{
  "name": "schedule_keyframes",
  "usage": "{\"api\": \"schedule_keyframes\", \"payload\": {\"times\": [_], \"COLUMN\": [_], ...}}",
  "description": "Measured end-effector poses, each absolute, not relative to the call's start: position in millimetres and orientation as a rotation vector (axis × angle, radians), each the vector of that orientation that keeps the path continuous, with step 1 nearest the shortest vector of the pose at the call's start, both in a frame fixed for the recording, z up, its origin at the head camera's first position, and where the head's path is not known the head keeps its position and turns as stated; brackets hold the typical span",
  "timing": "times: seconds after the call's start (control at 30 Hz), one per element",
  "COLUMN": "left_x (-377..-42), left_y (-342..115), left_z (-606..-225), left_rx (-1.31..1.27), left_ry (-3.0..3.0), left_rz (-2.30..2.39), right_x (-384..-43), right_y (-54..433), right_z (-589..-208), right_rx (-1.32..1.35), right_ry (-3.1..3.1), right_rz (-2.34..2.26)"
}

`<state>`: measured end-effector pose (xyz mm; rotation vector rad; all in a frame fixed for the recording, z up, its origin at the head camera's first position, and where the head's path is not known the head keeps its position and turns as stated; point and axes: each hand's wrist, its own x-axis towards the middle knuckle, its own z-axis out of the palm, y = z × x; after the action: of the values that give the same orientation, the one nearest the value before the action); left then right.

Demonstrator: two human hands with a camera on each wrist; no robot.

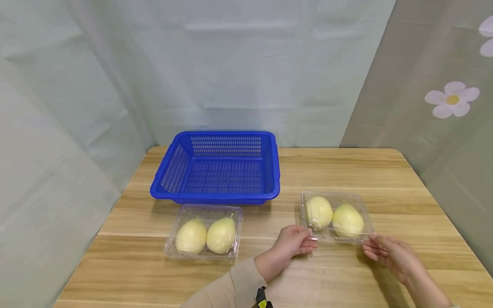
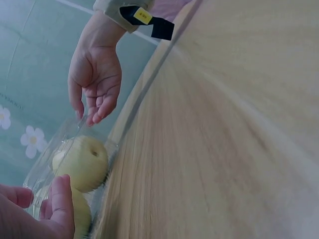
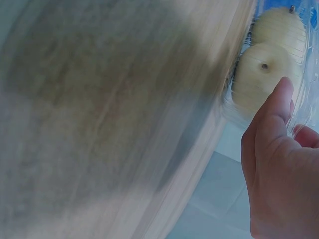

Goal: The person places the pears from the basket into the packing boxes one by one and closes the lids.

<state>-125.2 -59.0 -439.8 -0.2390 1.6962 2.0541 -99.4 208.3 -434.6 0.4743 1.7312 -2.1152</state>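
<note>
A clear plastic clamshell box [image 1: 329, 233] with two pale yellow pears [image 1: 348, 220] inside lies on the right half of the table. My left hand [image 1: 291, 244] pinches its near left corner, thumb on top and fingers beneath. At the near right corner, my right hand [image 1: 393, 256] pinches the rim the same way. Both hands appear in the left wrist view, the right hand [image 2: 95, 82] at the far end of the box. In the right wrist view, the right hand's index finger [image 3: 279, 104] extends along the box beside a pear [image 3: 264, 74].
A second clear clamshell box [image 1: 204, 209], also with two pears [image 1: 221, 235], sits left of my left arm. Behind it stands a blue plastic basket [image 1: 215, 196] with slotted walls. The wooden table [image 1: 339, 167] ends at hanging cloth [image 1: 239, 64] on the back and sides.
</note>
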Motion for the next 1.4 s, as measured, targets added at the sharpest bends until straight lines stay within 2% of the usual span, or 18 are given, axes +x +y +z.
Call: {"api": "schedule_keyframes", "payload": {"times": [0.37, 0.77, 1.4], "left_x": [-132.6, -134.2, -133.7], "left_y": [-61.7, -59.5, -60.5], "left_z": [-442.8, -444.7, -450.3], "left_rx": [-0.245, -0.291, -0.277], "left_ry": [1.694, 1.641, 1.653], "left_rz": [2.046, 2.087, 2.084], "right_x": [-103.8, -104.1, -103.8], "right_y": [213.1, 213.3, 206.2], "right_z": [-438.5, -442.6, -444.8], "right_rx": [0.249, 0.221, 0.424], "right_ry": [1.548, 1.578, 1.738], "right_rz": [-2.185, -2.215, -2.161]}}
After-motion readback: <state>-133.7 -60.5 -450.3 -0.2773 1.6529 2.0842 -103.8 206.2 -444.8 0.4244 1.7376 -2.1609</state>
